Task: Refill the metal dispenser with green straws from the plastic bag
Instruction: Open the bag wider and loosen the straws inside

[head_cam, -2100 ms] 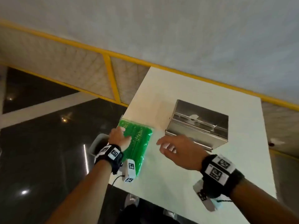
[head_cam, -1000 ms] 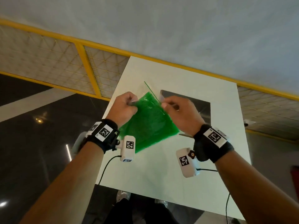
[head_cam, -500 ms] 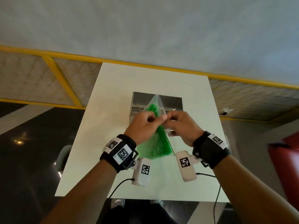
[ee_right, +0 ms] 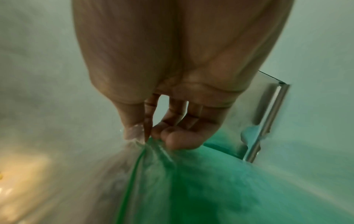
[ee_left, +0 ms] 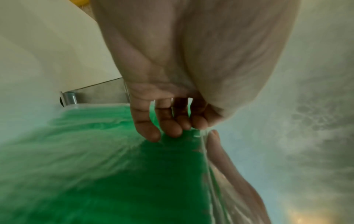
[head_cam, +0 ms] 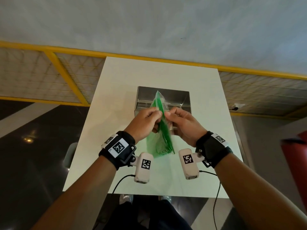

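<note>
A clear plastic bag of green straws [head_cam: 160, 138] hangs upright above the white table [head_cam: 116, 97], in front of the metal dispenser [head_cam: 176, 95]. My left hand [head_cam: 146, 120] pinches the bag's upper left side and my right hand [head_cam: 179, 122] pinches its upper right side. The bag's top corner sticks up between the hands. In the left wrist view the fingers [ee_left: 164, 125] curl onto the green bag [ee_left: 95, 166], with the dispenser [ee_left: 99, 94] behind. In the right wrist view thumb and fingers [ee_right: 172, 136] pinch the clear plastic [ee_right: 149, 174] beside the dispenser [ee_right: 268, 115].
The dispenser stands mid-table toward the far side. A yellow-framed mesh railing [head_cam: 63, 72] runs behind the table, below a grey wall. Dark glossy floor [head_cam: 33, 146] lies to the left, and a red object [head_cam: 297, 156] shows at the right edge.
Both hands lifted the bag off the table's left side and brought it in front of the dispenser. Since half a second ago the hands keep their pinch, and the bag has barely shifted.
</note>
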`<act>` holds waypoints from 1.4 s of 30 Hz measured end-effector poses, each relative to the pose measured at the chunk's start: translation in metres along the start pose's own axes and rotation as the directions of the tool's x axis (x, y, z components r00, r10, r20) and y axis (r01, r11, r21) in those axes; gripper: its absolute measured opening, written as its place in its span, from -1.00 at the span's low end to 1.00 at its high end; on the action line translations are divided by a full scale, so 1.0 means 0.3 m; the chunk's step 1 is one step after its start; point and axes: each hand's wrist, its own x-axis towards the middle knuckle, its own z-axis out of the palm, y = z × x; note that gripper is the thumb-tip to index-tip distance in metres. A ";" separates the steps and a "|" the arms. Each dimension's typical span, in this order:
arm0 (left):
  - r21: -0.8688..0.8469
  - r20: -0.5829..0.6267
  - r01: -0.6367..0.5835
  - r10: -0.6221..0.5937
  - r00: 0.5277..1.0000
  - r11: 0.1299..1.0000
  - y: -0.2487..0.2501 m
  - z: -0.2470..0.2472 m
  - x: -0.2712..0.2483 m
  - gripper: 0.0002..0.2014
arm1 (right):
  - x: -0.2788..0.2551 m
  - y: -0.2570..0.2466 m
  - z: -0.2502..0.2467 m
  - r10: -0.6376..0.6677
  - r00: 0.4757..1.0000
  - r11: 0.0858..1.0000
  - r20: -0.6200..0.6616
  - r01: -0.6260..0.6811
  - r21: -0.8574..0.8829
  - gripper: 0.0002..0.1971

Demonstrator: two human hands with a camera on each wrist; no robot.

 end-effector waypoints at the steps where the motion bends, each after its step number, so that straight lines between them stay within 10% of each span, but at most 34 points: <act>1: 0.014 0.010 -0.013 0.013 1.000 1.000 -0.008 -0.006 -0.004 -0.70 | 0.003 0.001 0.002 -0.017 1.000 0.998 -0.008 0.016 -0.058 -0.80; 16: 0.086 -0.132 -0.026 0.038 0.991 0.996 -0.007 -0.133 -0.018 -0.69 | -0.002 -0.087 -0.113 -0.188 0.948 0.964 -0.256 0.128 -0.235 -0.83; 24: 0.381 -0.165 -0.082 0.155 0.974 0.921 0.026 -0.179 0.007 -0.73 | -0.005 -0.139 -0.178 -0.270 0.950 0.508 -0.156 0.003 -0.861 -0.89; 30: 0.478 -0.056 -0.128 0.175 0.983 0.869 0.049 -0.211 0.005 -0.77 | -0.015 -0.176 -0.199 -0.163 0.981 0.680 -0.108 0.032 -0.733 -0.85; 37: 0.044 -0.132 -0.109 0.114 0.985 0.993 0.014 -0.098 0.034 -0.82 | 0.004 -0.137 -0.125 -0.078 0.986 0.913 -0.148 0.011 -0.408 -0.71; 42: -0.064 -0.078 -0.073 0.068 0.995 0.995 -0.036 -0.083 0.030 -0.27 | 0.022 -0.151 -0.107 -0.128 0.981 0.947 -0.143 0.078 -0.311 -0.78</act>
